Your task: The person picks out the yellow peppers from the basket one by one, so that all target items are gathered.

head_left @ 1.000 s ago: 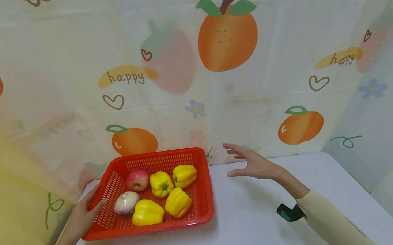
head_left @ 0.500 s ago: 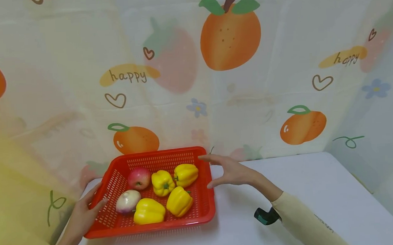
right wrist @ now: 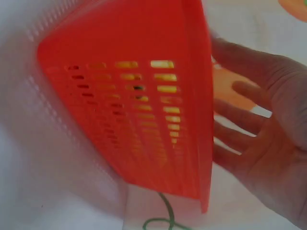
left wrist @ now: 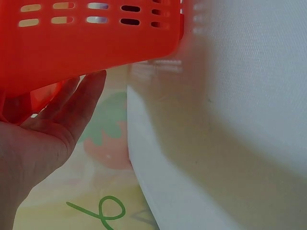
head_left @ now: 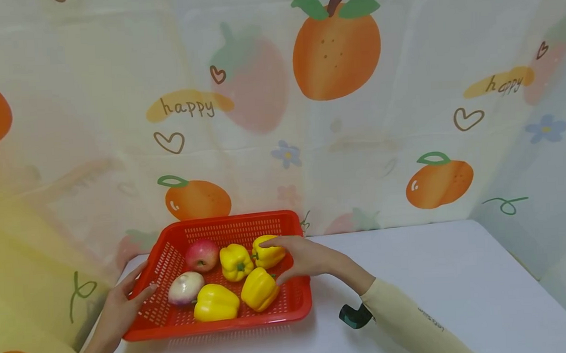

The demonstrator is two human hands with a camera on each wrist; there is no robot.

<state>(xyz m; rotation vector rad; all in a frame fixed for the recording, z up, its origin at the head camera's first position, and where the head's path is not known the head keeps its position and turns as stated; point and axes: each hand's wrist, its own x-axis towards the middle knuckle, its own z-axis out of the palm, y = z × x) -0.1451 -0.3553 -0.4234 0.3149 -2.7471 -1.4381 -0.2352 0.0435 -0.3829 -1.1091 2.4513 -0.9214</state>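
In the head view a red plastic basket (head_left: 213, 327) with slotted walls stands on the white table. It holds several yellow bell peppers (head_left: 217, 303), a red apple (head_left: 202, 255) and a round white-and-purple vegetable (head_left: 185, 288) that looks like an onion. My left hand (head_left: 118, 309) grips the basket's left rim, thumb over the edge and fingers outside, as the left wrist view also shows. Over the right rim reaches my right hand (head_left: 310, 257), fingers and thumb spread and nothing between them. Its fingertips overlap the far-right pepper (head_left: 267, 248), its thumb tip comes close to the front-right pepper (head_left: 260, 289).
The white table (head_left: 425, 275) extends to the right of the basket. Behind it hangs a fruit-printed cloth (head_left: 350, 184), close to the basket's back rim. A black device (head_left: 355, 316) is worn at my right wrist, below the sleeve (head_left: 408, 318).
My right hand has moved left, from beside the basket to over its right rim and the peppers. My left hand has kept its grip; the head view has shifted slightly.
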